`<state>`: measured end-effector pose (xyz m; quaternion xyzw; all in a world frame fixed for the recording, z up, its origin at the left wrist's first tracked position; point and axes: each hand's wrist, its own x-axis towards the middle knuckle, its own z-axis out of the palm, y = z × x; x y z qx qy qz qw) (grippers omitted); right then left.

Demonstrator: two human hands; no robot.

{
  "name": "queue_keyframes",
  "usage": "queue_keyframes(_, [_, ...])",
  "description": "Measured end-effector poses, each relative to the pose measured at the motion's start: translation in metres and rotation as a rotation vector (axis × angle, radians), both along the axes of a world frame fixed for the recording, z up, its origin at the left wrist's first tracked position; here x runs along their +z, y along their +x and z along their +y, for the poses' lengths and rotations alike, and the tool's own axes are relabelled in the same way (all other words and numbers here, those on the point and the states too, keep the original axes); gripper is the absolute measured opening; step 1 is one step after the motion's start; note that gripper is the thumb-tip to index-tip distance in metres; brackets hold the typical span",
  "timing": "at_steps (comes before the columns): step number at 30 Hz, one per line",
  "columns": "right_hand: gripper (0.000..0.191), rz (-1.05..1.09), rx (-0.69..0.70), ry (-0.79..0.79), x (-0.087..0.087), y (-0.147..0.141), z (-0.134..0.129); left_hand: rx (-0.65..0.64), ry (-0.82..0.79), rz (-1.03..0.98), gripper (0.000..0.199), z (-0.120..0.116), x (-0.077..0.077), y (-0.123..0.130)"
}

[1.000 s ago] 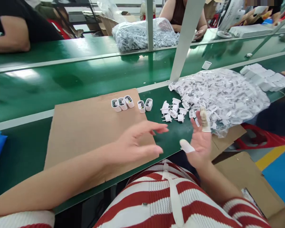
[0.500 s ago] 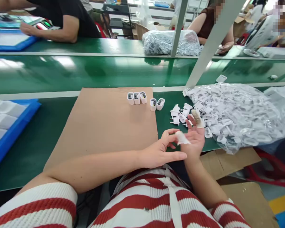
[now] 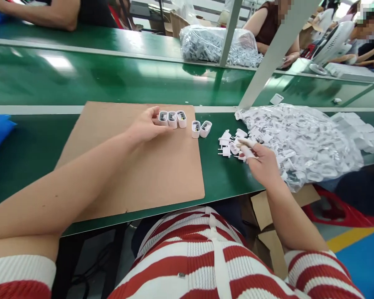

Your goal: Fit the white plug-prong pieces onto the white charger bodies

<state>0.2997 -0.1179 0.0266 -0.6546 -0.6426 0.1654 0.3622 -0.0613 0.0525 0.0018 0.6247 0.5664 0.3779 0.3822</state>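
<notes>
My left hand [image 3: 149, 126] is at the left end of a row of three white open-topped housings [image 3: 172, 119] on a brown cardboard sheet [image 3: 137, 174]. Its thumb and fingers are apart, touching or very near the leftmost housing. Two more white housings [image 3: 196, 129] stand at the sheet's right edge, dark parts visible inside. My right hand [image 3: 263, 162], with white coverings on its fingertips, reaches into a small pile of white plug pieces [image 3: 225, 143] on the green table. Those fingertips are close together at a piece; whether they grip it is unclear.
A clear plastic bag of white parts [image 3: 308, 141] lies to the right, beside white blocks [image 3: 358, 128]. A slanted metal post [image 3: 268, 62] rises behind the pile. Blue material [image 3: 0, 131] lies far left. Other people sit across the green bench [image 3: 127, 83].
My hands have parted: the left moved up and left to the row of housings, the right turned palm down over the plug pieces. The view has shifted.
</notes>
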Motion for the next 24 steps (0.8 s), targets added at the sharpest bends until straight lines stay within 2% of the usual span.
queue_keyframes(3, [0.024, -0.348, 0.051, 0.037, -0.001, -0.009, 0.011, -0.059, -0.090, -0.015, 0.070, 0.001, 0.001, 0.005])
queue_keyframes(6, [0.030, -0.598, 0.118, 0.059, -0.003, -0.025, 0.017, 0.061, -0.032, 0.060, 0.076, -0.014, 0.003, 0.002])
queue_keyframes(9, [0.026, -0.692, 0.194, -0.011, -0.001, -0.033, 0.023, 0.089, 0.004, 0.192, 0.079, -0.037, 0.001, -0.008])
queue_keyframes(11, [0.021, -0.692, 0.221, -0.095, 0.003, -0.032, 0.026, 0.052, -0.018, 0.233, 0.083, -0.051, 0.000, -0.016])
queue_keyframes(13, [0.026, -0.647, 0.258, -0.137, 0.006, -0.030, 0.029, -0.008, -0.053, 0.208, 0.083, -0.062, 0.000, -0.021])
queue_keyframes(15, [0.025, -0.485, 0.297, -0.121, 0.010, -0.028, 0.032, -0.043, -0.073, 0.173, 0.073, -0.069, 0.003, -0.022])
queue_keyframes(17, [0.024, -0.168, 0.323, -0.124, 0.014, -0.031, 0.035, -0.066, -0.081, 0.156, 0.062, -0.075, 0.006, -0.017])
queue_keyframes(19, [0.029, 0.202, 0.350, -0.196, 0.020, -0.038, 0.041, -0.125, -0.087, 0.118, 0.057, -0.081, 0.009, -0.008])
queue_keyframes(21, [0.031, 0.514, 0.383, -0.315, 0.028, -0.050, 0.048, -0.244, -0.090, 0.052, 0.056, -0.088, 0.009, 0.004])
queue_keyframes(24, [0.033, 0.807, 0.393, -0.470, 0.042, -0.071, 0.059, -0.397, -0.078, 0.000, 0.066, -0.097, 0.005, 0.018])
